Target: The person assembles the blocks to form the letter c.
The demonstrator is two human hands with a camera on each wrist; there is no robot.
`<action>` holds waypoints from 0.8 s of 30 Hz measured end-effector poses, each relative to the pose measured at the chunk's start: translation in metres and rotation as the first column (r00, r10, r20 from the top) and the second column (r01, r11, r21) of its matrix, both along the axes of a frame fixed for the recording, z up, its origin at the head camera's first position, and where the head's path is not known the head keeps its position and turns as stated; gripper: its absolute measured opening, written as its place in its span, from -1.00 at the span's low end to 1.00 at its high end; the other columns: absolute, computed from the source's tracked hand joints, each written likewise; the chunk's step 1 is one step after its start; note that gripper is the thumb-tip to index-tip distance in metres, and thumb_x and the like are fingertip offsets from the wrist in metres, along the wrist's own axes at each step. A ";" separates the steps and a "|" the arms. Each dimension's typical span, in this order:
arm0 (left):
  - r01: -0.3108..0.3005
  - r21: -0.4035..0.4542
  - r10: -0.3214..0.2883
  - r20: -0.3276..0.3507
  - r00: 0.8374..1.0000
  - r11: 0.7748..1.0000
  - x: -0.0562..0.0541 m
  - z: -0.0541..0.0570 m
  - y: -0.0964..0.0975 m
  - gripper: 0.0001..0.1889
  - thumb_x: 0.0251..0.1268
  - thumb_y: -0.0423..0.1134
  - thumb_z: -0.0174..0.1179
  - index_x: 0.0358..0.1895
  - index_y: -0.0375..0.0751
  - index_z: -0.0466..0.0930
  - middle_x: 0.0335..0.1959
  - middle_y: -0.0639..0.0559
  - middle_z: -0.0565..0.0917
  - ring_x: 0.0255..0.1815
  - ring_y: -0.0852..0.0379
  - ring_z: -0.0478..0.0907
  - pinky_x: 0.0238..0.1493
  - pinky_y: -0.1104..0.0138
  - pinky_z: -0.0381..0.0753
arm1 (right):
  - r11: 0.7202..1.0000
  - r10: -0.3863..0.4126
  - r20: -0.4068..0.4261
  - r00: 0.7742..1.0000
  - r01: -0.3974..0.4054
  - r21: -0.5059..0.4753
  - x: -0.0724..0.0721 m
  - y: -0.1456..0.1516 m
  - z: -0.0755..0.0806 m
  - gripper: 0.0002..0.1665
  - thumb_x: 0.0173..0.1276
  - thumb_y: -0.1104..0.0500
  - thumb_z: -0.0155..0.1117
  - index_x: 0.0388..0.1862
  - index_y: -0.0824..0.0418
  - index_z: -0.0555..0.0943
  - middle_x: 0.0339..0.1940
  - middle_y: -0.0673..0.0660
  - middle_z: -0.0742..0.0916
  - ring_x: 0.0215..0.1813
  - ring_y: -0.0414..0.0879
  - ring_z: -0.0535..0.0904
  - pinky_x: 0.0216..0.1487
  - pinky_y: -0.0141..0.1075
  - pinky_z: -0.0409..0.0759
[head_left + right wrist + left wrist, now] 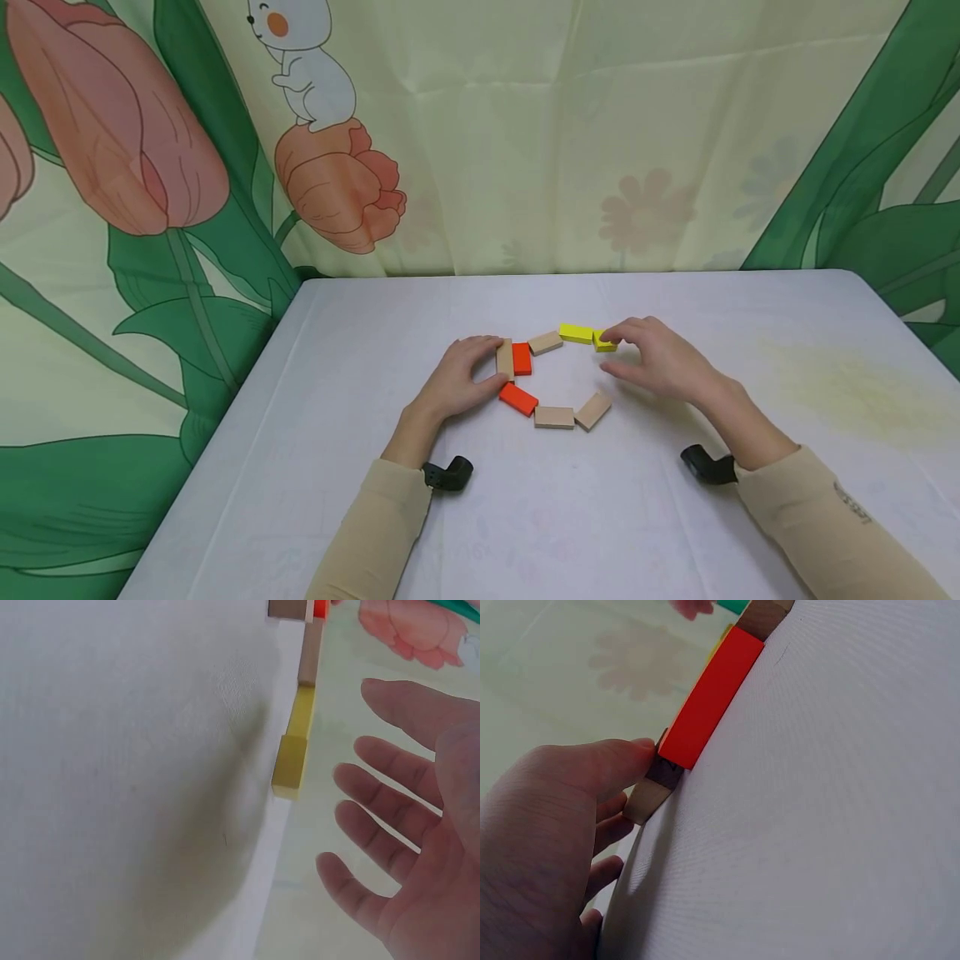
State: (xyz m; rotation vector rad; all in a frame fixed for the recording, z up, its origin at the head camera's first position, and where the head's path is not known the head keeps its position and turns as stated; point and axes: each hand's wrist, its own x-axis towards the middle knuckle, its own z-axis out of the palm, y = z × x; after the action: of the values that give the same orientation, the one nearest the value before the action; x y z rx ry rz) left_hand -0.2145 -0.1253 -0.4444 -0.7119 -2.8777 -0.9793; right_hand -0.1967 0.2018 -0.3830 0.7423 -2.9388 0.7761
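Small blocks lie flat on the table in a ring that has a gap on the right. My left hand (459, 375) holds a plain wooden block (505, 360) at the ring's left, thumb at its near end and a finger at its far end. A red block (522, 359) lies along that block's right side; another red block (518, 399) touches it near the thumb. My right hand (660, 354) is at the far right, thumb and fingers spread apart. Its fingertips are by the outer yellow block (289, 766), with nothing between them. A second yellow block (576, 333) adjoins that one.
More plain blocks complete the curve: one (545, 342) at the back, and two at the front, a level one (553, 417) and a slanted one (593, 411). A white cloth covers the table (600, 525). Behind its far edge hangs a printed curtain (510, 167).
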 end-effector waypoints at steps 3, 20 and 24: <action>0.000 0.003 0.000 -0.003 1.000 1.000 0.000 0.000 0.000 -0.39 0.34 0.00 0.26 0.43 -0.08 0.46 0.38 0.05 0.49 0.46 0.06 0.29 0.54 0.13 0.02 | 1.000 -0.016 0.014 1.000 0.016 0.011 -0.004 0.001 0.000 -0.53 0.33 0.11 0.44 0.15 0.31 0.65 0.04 0.21 0.69 0.11 0.20 0.49 0.13 0.11 0.51; -0.009 -0.017 0.010 0.012 1.000 1.000 -0.001 -0.001 0.000 -0.38 0.35 0.03 0.24 0.44 -0.04 0.45 0.40 0.09 0.47 0.46 0.09 0.27 0.53 0.15 0.05 | 0.997 -0.061 0.070 0.996 0.057 0.054 -0.027 0.005 -0.007 -0.51 0.35 0.19 0.39 0.23 0.30 0.60 0.19 0.31 0.62 0.21 0.27 0.44 0.23 0.20 0.45; -0.006 -0.006 0.006 0.007 1.000 1.000 -0.001 -0.001 0.000 -0.39 0.34 0.01 0.25 0.43 -0.06 0.46 0.39 0.07 0.48 0.46 0.07 0.27 0.52 0.14 0.09 | 0.997 -0.048 0.076 0.996 0.043 0.057 -0.032 0.005 -0.007 -0.52 0.35 0.21 0.39 0.22 0.32 0.60 0.17 0.31 0.62 0.18 0.26 0.46 0.21 0.19 0.46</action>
State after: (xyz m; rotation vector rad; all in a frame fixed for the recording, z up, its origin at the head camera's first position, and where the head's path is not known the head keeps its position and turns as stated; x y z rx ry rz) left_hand -0.2151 -0.1251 -0.4450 -0.7018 -2.8879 -0.9746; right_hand -0.2291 0.2071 -0.3901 0.6602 -3.0462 0.7396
